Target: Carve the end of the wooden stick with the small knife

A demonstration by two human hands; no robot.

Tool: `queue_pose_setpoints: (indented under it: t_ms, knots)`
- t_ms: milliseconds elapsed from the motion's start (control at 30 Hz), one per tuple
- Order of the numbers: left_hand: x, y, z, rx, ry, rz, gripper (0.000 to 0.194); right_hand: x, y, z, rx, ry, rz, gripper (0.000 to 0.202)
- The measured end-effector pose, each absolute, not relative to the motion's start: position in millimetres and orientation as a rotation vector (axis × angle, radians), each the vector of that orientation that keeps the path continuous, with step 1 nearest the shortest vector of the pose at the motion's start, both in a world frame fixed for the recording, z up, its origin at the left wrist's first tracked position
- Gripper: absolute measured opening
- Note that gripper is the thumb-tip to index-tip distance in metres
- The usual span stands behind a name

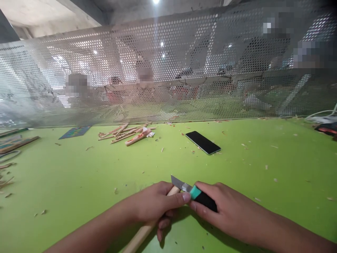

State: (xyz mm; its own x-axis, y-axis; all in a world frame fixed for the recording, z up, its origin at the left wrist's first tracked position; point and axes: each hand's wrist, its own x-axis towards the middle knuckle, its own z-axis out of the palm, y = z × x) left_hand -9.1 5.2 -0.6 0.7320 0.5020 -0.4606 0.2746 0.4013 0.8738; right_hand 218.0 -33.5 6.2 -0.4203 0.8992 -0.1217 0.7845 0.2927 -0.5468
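A pale wooden stick (142, 236) slants up from the bottom edge, with my left hand (160, 202) wrapped around it near its upper end. In my right hand (223, 205) is a utility knife (204, 200) with a black and teal handle. Its metal blade lies across the tip of the stick and points up to the left. My left thumb reaches over to the knife's front end, so the two hands nearly meet. Part of the stick is hidden beneath the left hand.
On the green table (79, 175) lie wood scraps (131, 134), a black smartphone (203, 142) and scattered shavings. A flat printed card (75, 132) rests at the back left. Behind stands a perforated metal screen (168, 70), with people beyond it. Cables and a dark object (326, 128) are at right.
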Motion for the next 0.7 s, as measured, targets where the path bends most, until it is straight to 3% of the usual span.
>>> queue_pose_setpoints:
  t_ms: [500,700]
  knots:
    - [-8.7,4.3,0.0,1.180,0.771,0.174,0.055,218.3,-35.1,1.7,-1.590,-2.343,0.789,0.037]
    - [-9.5,6.5,0.7,1.226,0.720,0.151,0.055,217.7,-38.9,3.4,-1.547,-2.375,0.816,0.030]
